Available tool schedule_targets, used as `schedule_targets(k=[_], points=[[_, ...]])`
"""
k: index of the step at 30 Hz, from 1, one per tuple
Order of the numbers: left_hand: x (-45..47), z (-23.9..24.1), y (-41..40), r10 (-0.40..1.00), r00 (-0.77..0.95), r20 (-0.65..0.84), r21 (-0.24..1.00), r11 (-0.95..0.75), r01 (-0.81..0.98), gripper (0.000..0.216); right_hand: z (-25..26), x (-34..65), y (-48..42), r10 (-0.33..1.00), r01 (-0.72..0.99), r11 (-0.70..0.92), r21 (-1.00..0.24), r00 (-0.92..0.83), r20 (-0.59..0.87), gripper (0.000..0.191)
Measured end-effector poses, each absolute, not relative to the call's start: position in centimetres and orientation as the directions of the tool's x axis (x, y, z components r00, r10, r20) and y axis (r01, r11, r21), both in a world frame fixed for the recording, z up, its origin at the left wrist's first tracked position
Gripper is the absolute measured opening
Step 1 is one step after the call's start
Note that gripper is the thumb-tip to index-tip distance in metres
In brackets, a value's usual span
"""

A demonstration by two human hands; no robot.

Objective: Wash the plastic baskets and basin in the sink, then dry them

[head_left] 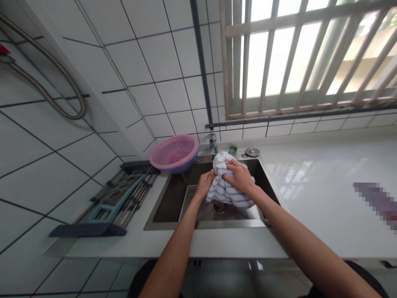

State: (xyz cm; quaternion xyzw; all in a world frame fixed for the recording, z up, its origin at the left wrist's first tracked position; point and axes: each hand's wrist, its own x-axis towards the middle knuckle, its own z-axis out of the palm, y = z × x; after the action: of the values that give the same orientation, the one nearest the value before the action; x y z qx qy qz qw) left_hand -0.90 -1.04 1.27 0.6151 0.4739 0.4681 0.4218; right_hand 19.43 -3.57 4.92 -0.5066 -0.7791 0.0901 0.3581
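A white cloth with grey-blue stripes [231,188] hangs bunched above the sink [167,207], partly covering its basin and drain [218,206]. My left hand [205,184] grips the cloth's left edge with bent fingers. On the upper right part, my right hand [239,176] is closed over the bunched fabric, its thumb and fingers pressing into the folds. Just behind the cloth stands a chrome faucet [213,144], its spout end close to the fabric. Whether the cloth hides another object inside, I cannot tell.
Pink and blue basins [175,153] rest at the sink's back left corner. Left of the sink lies a folded rack [124,198] on the counter [316,178]. Behind the sink are a green scrap [233,149] and a metal drain strainer [252,152]. A barred window [297,58] is above.
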Motion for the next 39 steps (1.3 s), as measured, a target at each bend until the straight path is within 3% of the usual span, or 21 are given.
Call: schedule_targets(k=[3,9,12,17,22,28,32,35,39], points=[[-1.1,2.2,-1.3,0.971,0.16,0.176,0.959,-0.206,0.195,0.071,4.8,21.8,-2.1,0.853,0.696,0.391,-0.602,-0.028,0.522,0.032],[-1.7,2.6,-1.9,0.977,0.143,0.156,0.958,-0.185,0.221,0.073,5.1,24.1,-1.0,0.797,0.538,0.6,-0.592,-0.344,0.496,0.036],[-1.7,2.2,-1.9,0.973,0.187,0.133,0.964,-0.171,0.205,0.073,4.8,23.6,-1.1,0.812,0.575,0.579,-0.577,-0.346,0.47,0.044],[-1.6,1.6,-1.6,0.944,0.299,0.139,0.934,-0.225,0.276,0.067,4.8,23.1,-1.3,0.852,0.663,0.519,-0.539,-0.353,0.387,0.027],[-1.9,1.6,-1.5,0.946,0.288,0.151,0.927,-0.236,0.29,0.062,5.4,23.7,-1.2,0.84,0.681,0.54,-0.494,-0.408,0.357,0.033],[-1.4,2.7,-2.2,0.934,0.306,0.181,0.812,-0.318,0.489,0.055,4.9,23.3,-1.6,0.877,0.767,0.479,-0.427,-0.401,0.264,0.033],[-1.0,3.3,-2.5,0.945,0.223,0.238,0.662,-0.326,0.674,0.047,4.9,21.5,-2.3,0.879,0.788,0.465,-0.403,-0.357,0.317,0.039],[-1.3,3.2,-2.2,0.952,0.071,0.299,0.593,-0.244,0.767,0.056,4.9,20.6,-2.5,0.87,0.752,0.482,-0.449,-0.352,0.344,0.039],[-3.1,2.7,-1.1,0.927,-0.18,0.328,0.638,-0.077,0.766,0.065,4.6,21.1,-2.3,0.857,0.655,0.515,-0.552,-0.384,0.343,0.033]])
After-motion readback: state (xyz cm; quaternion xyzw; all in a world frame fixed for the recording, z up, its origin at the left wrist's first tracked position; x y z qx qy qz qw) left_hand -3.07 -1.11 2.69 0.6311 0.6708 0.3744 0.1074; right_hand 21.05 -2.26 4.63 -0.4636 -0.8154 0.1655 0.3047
